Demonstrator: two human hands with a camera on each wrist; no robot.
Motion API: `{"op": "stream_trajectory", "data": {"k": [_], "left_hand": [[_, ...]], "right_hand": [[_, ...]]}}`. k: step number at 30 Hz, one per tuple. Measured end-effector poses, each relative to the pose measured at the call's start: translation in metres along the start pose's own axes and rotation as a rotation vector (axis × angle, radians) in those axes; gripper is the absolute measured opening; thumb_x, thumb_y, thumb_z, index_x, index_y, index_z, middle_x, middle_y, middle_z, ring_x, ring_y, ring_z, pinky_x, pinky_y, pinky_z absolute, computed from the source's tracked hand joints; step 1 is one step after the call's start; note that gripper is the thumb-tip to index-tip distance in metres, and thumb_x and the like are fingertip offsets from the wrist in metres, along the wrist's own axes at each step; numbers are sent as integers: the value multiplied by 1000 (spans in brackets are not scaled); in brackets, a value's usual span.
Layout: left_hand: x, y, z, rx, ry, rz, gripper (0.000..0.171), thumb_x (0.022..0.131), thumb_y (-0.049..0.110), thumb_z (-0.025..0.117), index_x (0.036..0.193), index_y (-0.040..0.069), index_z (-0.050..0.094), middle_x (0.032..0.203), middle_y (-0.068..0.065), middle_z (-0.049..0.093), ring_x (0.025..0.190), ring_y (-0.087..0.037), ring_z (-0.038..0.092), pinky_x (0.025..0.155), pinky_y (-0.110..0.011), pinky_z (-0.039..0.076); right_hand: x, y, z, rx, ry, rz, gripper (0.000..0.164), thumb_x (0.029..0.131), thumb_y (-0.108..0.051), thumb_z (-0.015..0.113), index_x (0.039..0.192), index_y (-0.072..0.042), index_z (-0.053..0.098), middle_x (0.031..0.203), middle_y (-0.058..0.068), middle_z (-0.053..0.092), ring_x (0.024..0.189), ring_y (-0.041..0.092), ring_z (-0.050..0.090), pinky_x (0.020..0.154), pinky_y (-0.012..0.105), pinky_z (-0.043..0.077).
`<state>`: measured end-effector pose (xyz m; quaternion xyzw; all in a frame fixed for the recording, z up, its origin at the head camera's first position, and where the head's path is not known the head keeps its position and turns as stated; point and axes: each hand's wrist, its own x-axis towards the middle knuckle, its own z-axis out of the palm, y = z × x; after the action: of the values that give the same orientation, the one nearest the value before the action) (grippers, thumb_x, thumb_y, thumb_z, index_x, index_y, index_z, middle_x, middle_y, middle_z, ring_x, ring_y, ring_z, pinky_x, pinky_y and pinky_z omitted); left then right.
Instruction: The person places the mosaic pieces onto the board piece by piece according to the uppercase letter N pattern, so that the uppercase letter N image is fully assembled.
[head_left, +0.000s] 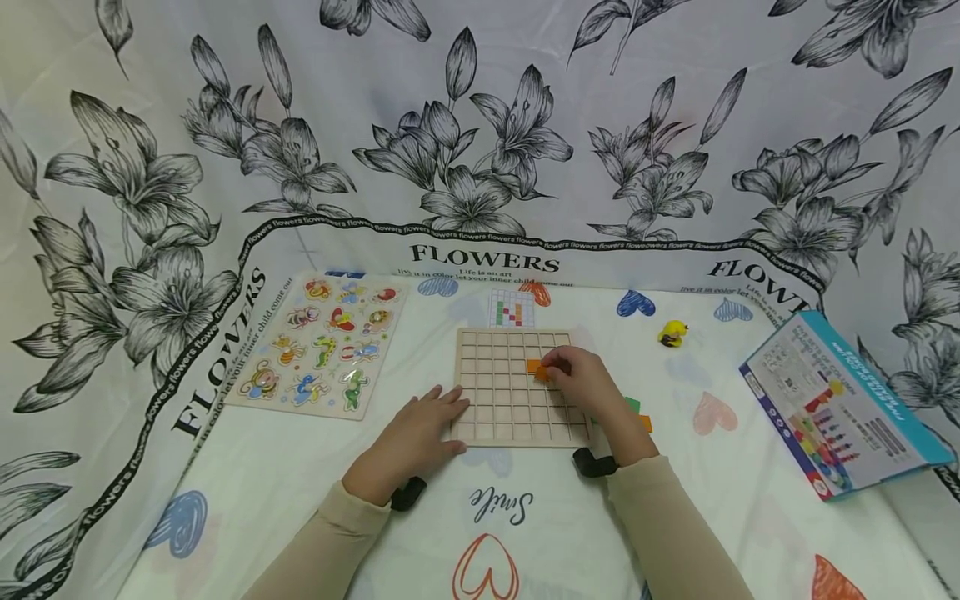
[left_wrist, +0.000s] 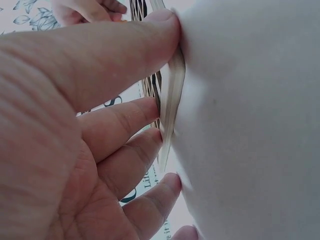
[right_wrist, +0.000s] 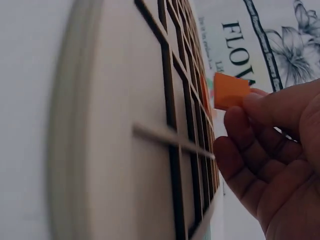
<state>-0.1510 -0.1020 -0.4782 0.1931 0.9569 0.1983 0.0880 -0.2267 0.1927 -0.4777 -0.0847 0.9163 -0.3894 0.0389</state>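
A wooden grid board (head_left: 495, 408) lies flat on the cloth. My right hand (head_left: 581, 379) is over its right half and pinches a small orange square tile (right_wrist: 231, 91) between thumb and fingers. In the right wrist view, the held tile stands just off the grid. Another orange tile (head_left: 533, 365) sits in a cell of the board, right beside it. My left hand (head_left: 420, 429) rests at the board's left edge, fingers spread; in the left wrist view, the thumb and some fingertips touch the wooden rim (left_wrist: 172, 95).
A small card with a coloured grid pattern (head_left: 513, 310) lies behind the board. Left is an insect picture puzzle (head_left: 322, 346). Green (head_left: 633, 405) and orange pieces (head_left: 646, 423) lie partly hidden by the right forearm. Farther right are a yellow-black toy (head_left: 673, 333) and a blue box (head_left: 847, 408).
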Motion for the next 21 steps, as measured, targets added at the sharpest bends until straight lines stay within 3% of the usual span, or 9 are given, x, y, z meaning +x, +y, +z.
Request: {"op": "stream_trajectory", "data": {"k": [7, 13, 21], "left_hand": [[1, -2, 2, 3, -4, 5, 70, 84, 36, 81, 146, 17, 54, 159, 0, 39, 150, -34, 29, 118, -60, 25], [2, -1, 2, 16, -12, -1, 71, 84, 37, 81, 147, 18, 54, 160, 1, 38, 150, -32, 29, 119, -59, 25], [3, -2, 3, 32, -13, -6, 72, 83, 38, 81, 147, 18, 54, 160, 1, 38, 150, -32, 29, 119, -60, 25]], "right_hand": [[14, -4, 9, -72, -44, -12, 12, 100, -14, 61, 106, -18, 70, 107, -1, 68, 96, 21, 58, 90, 39, 53], [15, -5, 6, -84, -35, -2, 12, 99, -11, 61, 104, -17, 71, 105, 1, 67, 96, 23, 57, 90, 41, 52], [12, -6, 9, -110, -104, -6, 10, 99, -13, 63, 100, -19, 71, 104, -1, 66, 94, 22, 57, 87, 38, 52]]}}
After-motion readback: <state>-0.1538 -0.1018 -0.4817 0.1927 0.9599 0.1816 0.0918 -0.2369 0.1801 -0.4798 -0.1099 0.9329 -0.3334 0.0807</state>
